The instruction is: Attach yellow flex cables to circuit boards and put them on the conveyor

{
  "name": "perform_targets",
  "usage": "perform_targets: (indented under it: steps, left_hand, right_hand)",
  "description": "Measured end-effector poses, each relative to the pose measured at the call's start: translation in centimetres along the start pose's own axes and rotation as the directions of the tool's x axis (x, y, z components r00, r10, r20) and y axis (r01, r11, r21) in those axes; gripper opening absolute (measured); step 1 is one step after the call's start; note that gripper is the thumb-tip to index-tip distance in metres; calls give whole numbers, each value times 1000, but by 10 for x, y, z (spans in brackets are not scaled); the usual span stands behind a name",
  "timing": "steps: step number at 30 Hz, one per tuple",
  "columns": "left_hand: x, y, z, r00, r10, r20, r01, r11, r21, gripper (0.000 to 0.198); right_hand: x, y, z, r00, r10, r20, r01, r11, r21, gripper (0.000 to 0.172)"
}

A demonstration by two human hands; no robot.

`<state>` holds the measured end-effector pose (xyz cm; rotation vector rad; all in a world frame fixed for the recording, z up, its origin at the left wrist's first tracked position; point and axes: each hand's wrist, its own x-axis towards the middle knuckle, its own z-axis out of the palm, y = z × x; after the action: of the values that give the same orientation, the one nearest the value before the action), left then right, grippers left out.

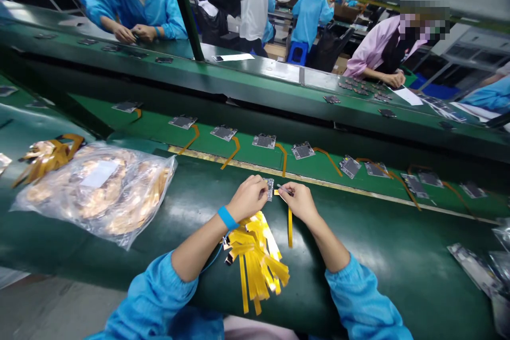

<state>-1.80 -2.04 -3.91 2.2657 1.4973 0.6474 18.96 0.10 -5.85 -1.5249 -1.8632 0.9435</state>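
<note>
My left hand (252, 196), with a blue wrist strap (228, 218), is closed on the edge of a small circuit board (270, 189) above the green mat. Just right of it, my right hand (298, 201) pinches a yellow flex cable (290, 227) near its upper end, close to the board. The cable's long tail hangs down toward the mat. A small grey piece shows at my right fingertips; I cannot tell what it is. Below my left hand lies a loose pile of yellow flex cables (257, 260), with dark connector ends at its left.
A clear plastic bag of flex cables (99, 186) lies to the left, beside another loose bundle (51, 156). Beyond the yellowish edge strip, several boards with cables (264, 141) line the green belt. Bagged parts (478, 271) lie at right. Co-workers sit across the line.
</note>
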Motion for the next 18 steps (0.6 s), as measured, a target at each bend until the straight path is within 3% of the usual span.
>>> perform_targets:
  steps: [8, 14, 18]
  left_hand:
    - [-10, -2, -4, 993, 118, -2, -118, 993, 4, 15]
    - [-21, 4, -23, 953, 233, 196, -253, 964, 85, 22]
    - [-25, 11, -31, 942, 201, 270, -250, 955, 162, 27]
  right_hand:
    - [-6, -4, 1, 999, 35, -17, -36, 998, -57, 20]
    - [-10, -14, 1, 997, 74, -27, -78, 980, -184, 18]
    - [-12, -18, 1, 995, 97, -33, -102, 969, -224, 19]
